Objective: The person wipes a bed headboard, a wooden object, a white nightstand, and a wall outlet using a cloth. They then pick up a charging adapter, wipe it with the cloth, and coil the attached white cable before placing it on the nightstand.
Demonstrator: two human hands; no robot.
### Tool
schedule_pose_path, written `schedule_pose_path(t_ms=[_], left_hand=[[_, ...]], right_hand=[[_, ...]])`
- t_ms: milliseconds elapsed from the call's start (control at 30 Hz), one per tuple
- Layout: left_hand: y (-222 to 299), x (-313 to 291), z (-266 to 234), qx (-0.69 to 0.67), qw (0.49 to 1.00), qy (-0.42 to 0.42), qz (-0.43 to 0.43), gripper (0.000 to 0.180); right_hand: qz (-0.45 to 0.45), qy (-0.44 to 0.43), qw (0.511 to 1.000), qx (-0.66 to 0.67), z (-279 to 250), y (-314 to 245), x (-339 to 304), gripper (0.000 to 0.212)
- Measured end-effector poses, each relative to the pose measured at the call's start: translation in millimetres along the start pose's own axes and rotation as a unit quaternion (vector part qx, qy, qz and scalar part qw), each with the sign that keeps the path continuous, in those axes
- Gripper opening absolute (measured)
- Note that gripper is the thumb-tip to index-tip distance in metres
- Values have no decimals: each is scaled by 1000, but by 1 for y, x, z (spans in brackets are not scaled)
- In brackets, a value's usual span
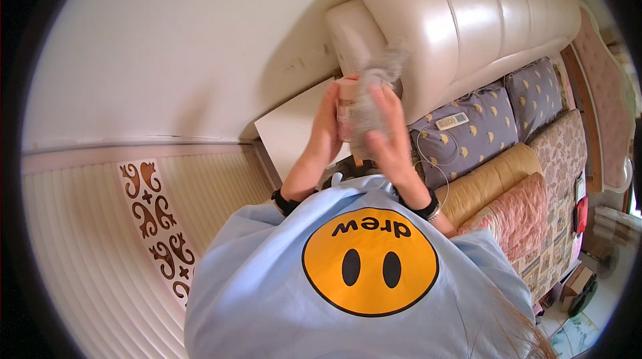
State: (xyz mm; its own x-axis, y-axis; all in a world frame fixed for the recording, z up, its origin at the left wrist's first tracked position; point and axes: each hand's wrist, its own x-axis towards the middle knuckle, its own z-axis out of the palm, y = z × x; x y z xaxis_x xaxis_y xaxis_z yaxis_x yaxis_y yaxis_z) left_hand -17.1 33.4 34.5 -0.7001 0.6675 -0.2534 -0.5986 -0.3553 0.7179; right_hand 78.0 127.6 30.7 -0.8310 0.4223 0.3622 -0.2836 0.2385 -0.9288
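Pointing lengthwise forward, gray cloth leans right.

The short pale-pink container is between the bare left hand and the bunched grey wrap. The flat white tabletop lies left of the padded cream backrest. The grey patterned fabric pillow lies before the backrest, under the white rectangular device. The tan fabric roll lies between pillow and pink quilted bedding.

Wore a light blue top, printed with a black-rimmed yellow-orange disc bearing two black ovals and dark lettering near its edge. Had a black left wristband and silvery-trimmed black right wristband.
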Motion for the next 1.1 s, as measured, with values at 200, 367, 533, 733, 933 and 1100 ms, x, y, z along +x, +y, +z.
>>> schedule_pose_path(t_ms=[200,367,533,733,933,1100], left_hand=[[-10,-19,-4,238,962,-49,127,39],[-14,-24,-16,206,973,-55,92,40],[-12,-21,-14,217,973,-4,78,45],[-9,-27,5,203,962,-46,178,46],[2,-28,6,237,920,-98,295,60],[9,-29,2,222,919,-178,271,64]], right_hand=[[-81,-78,991,-78,-11,-5,30,46],[-56,-36,989,-129,-1,-9,27,33],[-111,108,972,-177,16,-9,17,28],[-47,279,954,-102,9,-11,4,22],[192,362,813,414,-38,3,13,41],[181,303,863,361,-37,-11,0,49]])
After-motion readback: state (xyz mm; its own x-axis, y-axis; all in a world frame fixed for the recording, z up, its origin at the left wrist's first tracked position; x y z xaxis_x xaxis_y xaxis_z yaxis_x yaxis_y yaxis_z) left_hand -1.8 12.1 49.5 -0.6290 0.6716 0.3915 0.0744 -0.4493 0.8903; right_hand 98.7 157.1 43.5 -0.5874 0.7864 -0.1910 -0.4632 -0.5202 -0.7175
